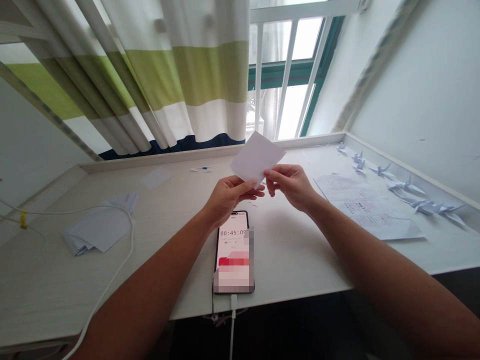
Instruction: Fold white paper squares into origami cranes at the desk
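A plain white sheet of paper (258,156) is held up above the desk, tilted with one corner pointing up. My left hand (234,195) pinches its lower edge, thumb on the near face and fingers behind. At the lower right edge, the thumb and index finger of my right hand (288,182) close on the same sheet. Below the hands a phone (233,250) lies face up on the desk, showing a running-time display, with part of its screen pixelated.
Several folded paper cranes (407,185) line the desk's right side beside a written sheet (360,205). A stack of paper (99,227) lies left, near a white cable (129,250). Farther back are another blank sheet (156,177) and a small blue-and-white item (204,169). A raised rim edges the desk (180,200).
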`<state>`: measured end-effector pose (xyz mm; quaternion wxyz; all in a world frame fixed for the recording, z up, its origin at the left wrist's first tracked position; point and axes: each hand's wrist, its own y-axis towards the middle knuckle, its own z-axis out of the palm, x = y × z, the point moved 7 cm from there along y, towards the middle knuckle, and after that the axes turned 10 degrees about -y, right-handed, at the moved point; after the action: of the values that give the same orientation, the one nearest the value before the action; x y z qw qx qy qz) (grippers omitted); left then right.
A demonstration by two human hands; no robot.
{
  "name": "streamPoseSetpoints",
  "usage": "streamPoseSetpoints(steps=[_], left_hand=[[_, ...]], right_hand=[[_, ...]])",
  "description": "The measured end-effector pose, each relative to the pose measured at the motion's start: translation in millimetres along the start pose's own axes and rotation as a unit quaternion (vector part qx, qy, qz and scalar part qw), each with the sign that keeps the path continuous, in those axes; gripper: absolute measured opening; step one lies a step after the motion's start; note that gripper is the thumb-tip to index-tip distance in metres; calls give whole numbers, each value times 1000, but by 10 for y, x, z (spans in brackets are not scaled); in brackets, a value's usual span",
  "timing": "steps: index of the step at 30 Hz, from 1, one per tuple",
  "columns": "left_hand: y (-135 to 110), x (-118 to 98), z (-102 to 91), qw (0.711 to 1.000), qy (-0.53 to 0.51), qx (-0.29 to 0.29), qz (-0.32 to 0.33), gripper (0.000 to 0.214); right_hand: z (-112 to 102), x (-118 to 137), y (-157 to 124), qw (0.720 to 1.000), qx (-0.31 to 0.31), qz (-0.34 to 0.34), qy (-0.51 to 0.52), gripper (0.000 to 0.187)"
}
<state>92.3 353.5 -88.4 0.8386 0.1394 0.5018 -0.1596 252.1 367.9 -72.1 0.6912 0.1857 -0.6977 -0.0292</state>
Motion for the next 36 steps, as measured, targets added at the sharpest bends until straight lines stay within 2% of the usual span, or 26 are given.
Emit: streamPoseSetpoints(steps=[6, 11, 18, 20, 22, 23, 24, 25, 26, 28, 29, 31, 33, 35, 36], left_hand=[[12, 13, 0, 1000, 11, 12, 9, 34], [17, 4, -54, 997, 75, -17, 34, 27], [13, -58, -75, 992, 108, -39, 47, 20], [20, -79, -112, 990, 118, -54, 53, 19], [32, -105, -166, 988, 123, -73, 61, 17], [37, -119, -192, 987, 123, -81, 64, 17], [42, -133, -215, 986, 121, -88, 67, 16], [43, -147, -235, 986, 115, -95, 68, 17], [43, -157, -249, 987, 107, -98, 66, 17], [41, -160, -249, 991, 84, -89, 47, 17], [39, -154, -238, 994, 73, -77, 32, 17], [34, -138, -215, 996, 65, -55, 4, 18], [34, -168, -245, 993, 98, -68, 15, 23], [26, -295, -318, 972, 178, -119, 95, 25], [11, -374, -340, 952, 227, -143, 149, 22]], right_hand=[[-5, 4, -4, 1000, -23, 6, -2, 31], [-10, 10, -16, 999, -37, 3, -11, 34], [-104, 10, 0, 994, -103, -34, -32, 39], [-198, -24, 21, 989, -139, -24, -38, 34], [-370, 4, 12, 973, -215, -39, -73, 18], [-444, 68, -5, 959, -249, -71, -118, 15], [-477, 172, -29, 938, -268, -124, -181, 22], [-441, 286, -49, 912, -255, -187, -260, 31], [-350, 364, -60, 887, -213, -240, -333, 38], [-161, 417, -88, 848, -124, -299, -420, 36], [-92, 410, -97, 841, -91, -305, -438, 28], [-24, 382, -103, 842, -64, -295, -446, 14], [-21, 355, -99, 853, -66, -276, -437, 11], [-40, 325, -86, 870, -63, -254, -417, 13], [-49, 306, -77, 882, -57, -239, -402, 13]])
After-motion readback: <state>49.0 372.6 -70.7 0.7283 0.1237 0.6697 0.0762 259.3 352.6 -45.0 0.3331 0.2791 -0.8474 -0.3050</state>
